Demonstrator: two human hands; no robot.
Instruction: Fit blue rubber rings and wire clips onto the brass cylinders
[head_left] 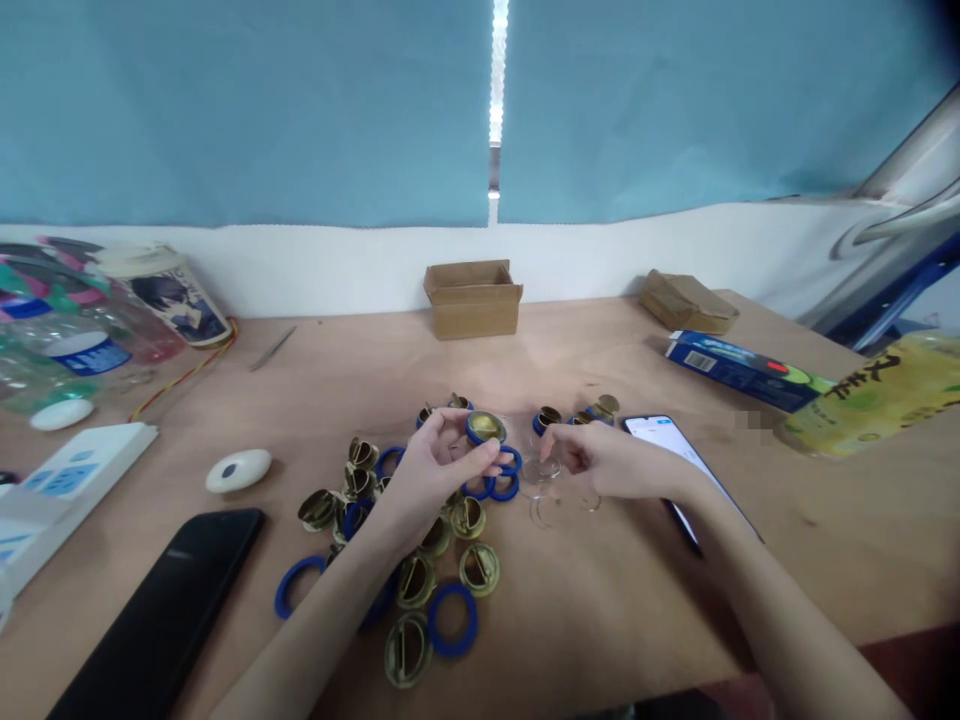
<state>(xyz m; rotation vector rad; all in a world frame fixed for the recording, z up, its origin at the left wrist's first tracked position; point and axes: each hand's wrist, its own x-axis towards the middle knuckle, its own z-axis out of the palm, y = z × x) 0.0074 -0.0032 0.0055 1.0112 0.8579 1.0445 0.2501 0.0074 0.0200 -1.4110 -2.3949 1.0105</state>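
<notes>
Between the thumb and fingers of my left hand [439, 455] is a round brass badge piece [486, 429] with a blue rim, its shallow dish facing up. My right hand [592, 455] is low over the table to its right, fingers curled in a pinch at a thin clear disc [534, 470]. More transparent discs [544, 512] lie just below those fingers. Around and under my left forearm are several brass pieces [480, 568] with bars across their backs, along with loose blue rings [453, 620]. A few assembled pieces [550, 418] sit beyond my right fingertips.
A dark phone [161, 610] and a white oval case [238, 470] lie at left, near plastic bottles [82, 340]. An open cardboard box [474, 305] stands at the back. To the right are a lit phone [675, 455], a blue box [739, 368] and a yellow packet [877, 395].
</notes>
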